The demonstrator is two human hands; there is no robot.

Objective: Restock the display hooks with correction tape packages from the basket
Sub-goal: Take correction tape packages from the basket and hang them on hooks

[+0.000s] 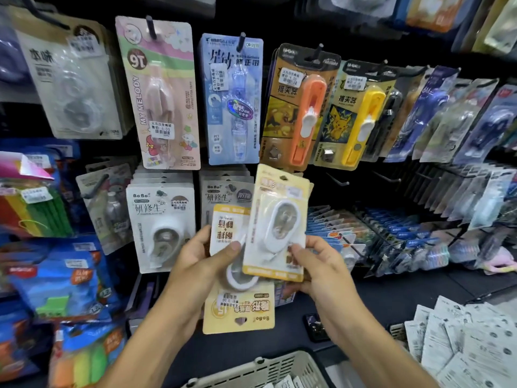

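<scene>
My left hand (205,257) grips an upside-down yellow correction tape package (237,309), thumb on its front. My right hand (316,264) pinches the lower edge of a second yellow package (277,219), held upright with its hang hole at the top and overlapping the first. Both are in front of the display wall. Grey BoBo correction tape packs (161,225) hang on hooks just behind my hands. A bare black hook (337,179) sticks out to the right of the upright package. The beige basket (260,368) is at the bottom centre, its contents mostly out of view.
Upper hooks carry a pink pack (165,93), a blue pack (232,99) and orange and yellow clip pushers (307,107). More hanging packs fill the right wall (453,121). Coloured bags (61,275) crowd the left. White leaflets (470,340) lie at lower right.
</scene>
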